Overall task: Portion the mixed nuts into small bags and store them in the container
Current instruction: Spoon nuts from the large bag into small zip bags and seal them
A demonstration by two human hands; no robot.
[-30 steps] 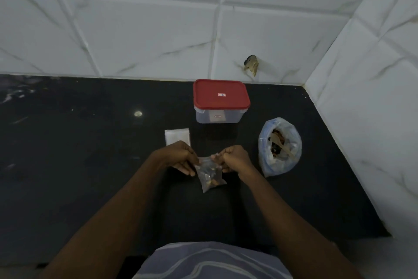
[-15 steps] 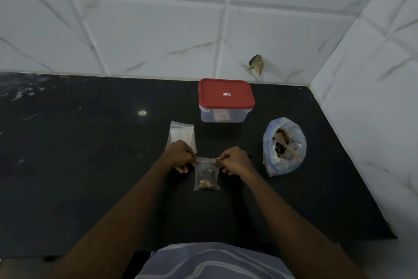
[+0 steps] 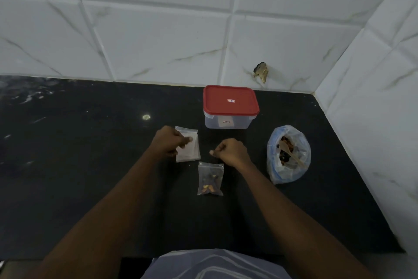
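1. Leftmost, left hand [image 3: 168, 143] curled onto the empty bags [image 3: 192, 151]; cannot tell whether pinching one
2. Filled small bag [image 3: 210, 179] flat on the counter [image 3: 90, 165], untouched, long axis near-to-far, seal end far
3. Right hand [image 3: 230, 152] clenched on nothing, just far of that bag, likely the nearer for lifting it
4. Container [image 3: 217, 123] farther back, red lid [image 3: 230, 107] on; labels too small to read
5. Rightmost, nut bag [image 3: 279, 173] with wooden spoon [image 3: 291, 155]

Left side & near edge of the desk [image 3: 79, 177] are open for me. The box [image 3: 230, 107] blocks back centre, the big nut bag [image 3: 274, 165] crowds the right wall [image 3: 373, 120]; gap btwn them looks passable. The empty bags [image 3: 192, 154] & small filled bag [image 3: 210, 179] sit mid-desk.
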